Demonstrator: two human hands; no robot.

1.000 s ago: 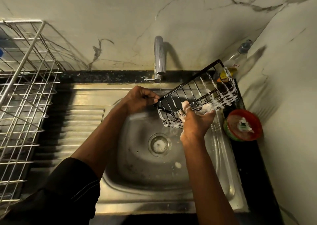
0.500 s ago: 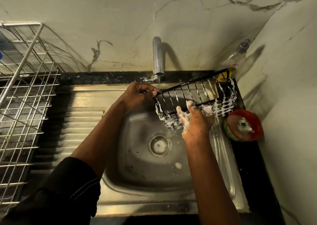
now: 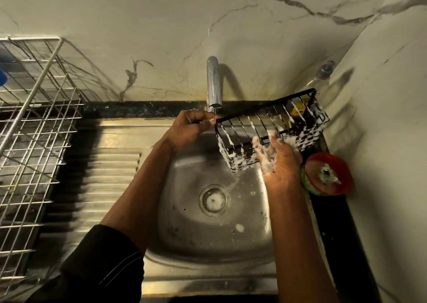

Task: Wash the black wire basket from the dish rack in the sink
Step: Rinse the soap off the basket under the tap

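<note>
The black wire basket (image 3: 251, 127), streaked with white soap foam, hangs tilted over the back right of the steel sink (image 3: 184, 224). My left hand (image 3: 191, 127) pinches the basket's left top corner just under the tap (image 3: 213, 83), where a thin trickle of water falls. My right hand (image 3: 278, 161), covered in foam, presses against the basket's near side and underside; whether it holds a scrubber I cannot tell. The metal dish rack (image 3: 34, 141) stands at the left on the draining board.
A red-rimmed round tub (image 3: 328, 174) with soap and foam sits on the dark counter right of the sink. A clear bottle (image 3: 323, 71) leans in the back right corner behind the basket. The sink drain (image 3: 215, 200) holds foam. Marble walls close in behind and at the right.
The basket has swung down from a steep tilt to nearly level and shifted slightly right. My left hand rose toward the tap spout. My right hand slid lower along the basket's near side.
</note>
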